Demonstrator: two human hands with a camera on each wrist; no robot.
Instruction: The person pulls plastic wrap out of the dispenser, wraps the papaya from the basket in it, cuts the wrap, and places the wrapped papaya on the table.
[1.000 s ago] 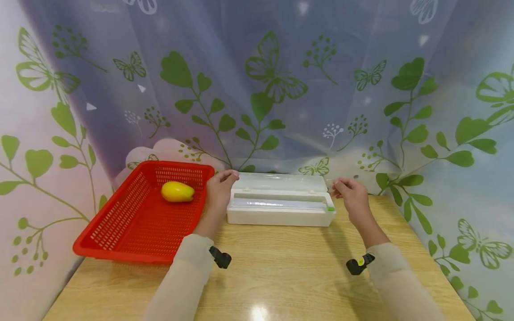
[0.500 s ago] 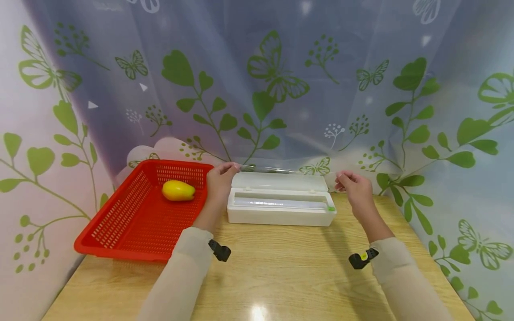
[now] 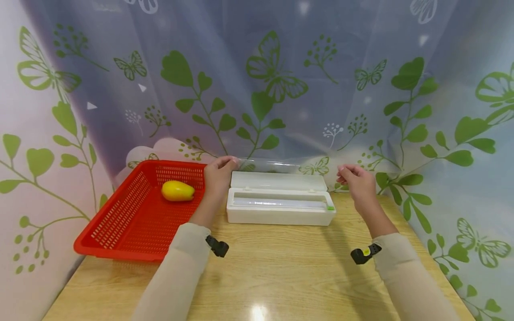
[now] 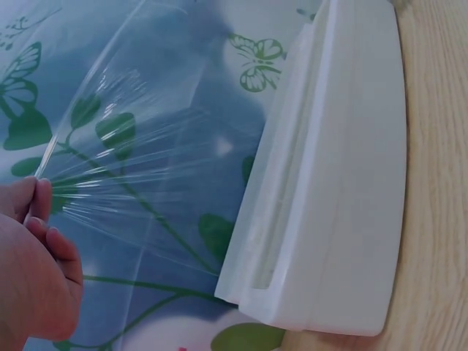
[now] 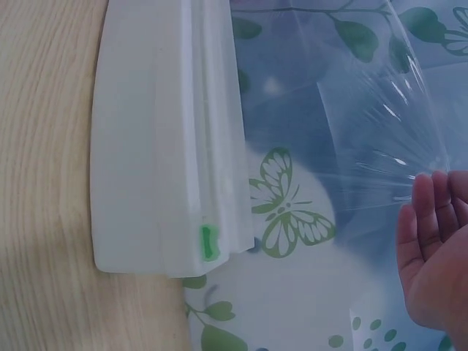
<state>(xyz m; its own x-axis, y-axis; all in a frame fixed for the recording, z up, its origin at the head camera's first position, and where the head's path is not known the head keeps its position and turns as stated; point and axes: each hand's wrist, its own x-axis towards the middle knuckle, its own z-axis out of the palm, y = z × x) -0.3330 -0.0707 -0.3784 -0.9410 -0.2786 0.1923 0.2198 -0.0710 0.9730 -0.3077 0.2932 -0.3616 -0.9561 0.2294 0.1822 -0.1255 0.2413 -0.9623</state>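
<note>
The scene is backed by a patterned curtain (image 3: 225, 40); below it, a wooden table (image 3: 281, 267) is seen, with a red basket (image 3: 120, 255) placed along its left edge; a white box (image 3: 277, 217) is set near the middle of the table's back edge, long axis parallel to that edge, its lid (image 3: 279, 180) tipped up at the back, a roll (image 3: 279, 203) seated inside; clear film (image 4: 131, 153) is held taut between the two hands, above and beyond the raised lid, its gripped edge run left to right, roughly in line with the box's long axis; that near-parallel line is judged the relation that matters most; from the hands, the box lies below and toward the table's front edge, between them; the left hand (image 3: 217, 178) is seen nearer to its end of the box than the right hand (image 3: 360, 185) is to the other; by the left hand, a film corner is pinched between thumb and curled fingers; by the right hand, the opposite corner is gripped at bent fingertips, creases gathered there, thumb mostly hidden; where the film leaves the roll cannot be told; a yellow fruit (image 3: 177, 191) is laid toward the basket's back edge; a small green tab (image 5: 210, 243) is fitted at the box's right end.
</note>
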